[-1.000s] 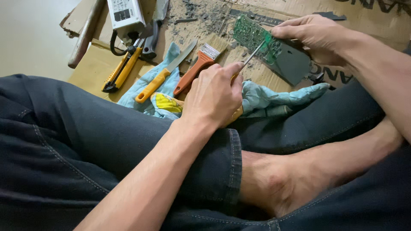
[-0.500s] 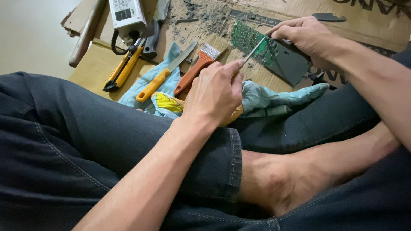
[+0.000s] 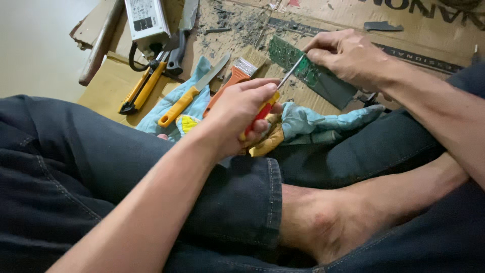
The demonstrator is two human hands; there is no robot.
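My left hand point(image 3: 242, 114) is closed around the red and yellow handle of a screwdriver point(image 3: 277, 91), whose metal tip rests against a green circuit board point(image 3: 303, 71). My right hand point(image 3: 348, 55) pinches the board's upper edge and holds it tilted above the cardboard. I sit cross-legged in dark jeans, one bare foot point(image 3: 323, 222) showing low in the head view.
A light blue work glove point(image 3: 323, 124) lies under the hands. On the cardboard point(image 3: 424, 35) to the left lie a yellow-handled knife point(image 3: 194, 91), an orange paintbrush point(image 3: 235, 76), yellow pliers point(image 3: 141, 86), a grey power-supply box point(image 3: 147, 20) and a wooden handle point(image 3: 98, 43).
My right hand and the circuit board have shifted slightly left and up. The screwdriver tip stays against the board, and my left hand has barely moved.
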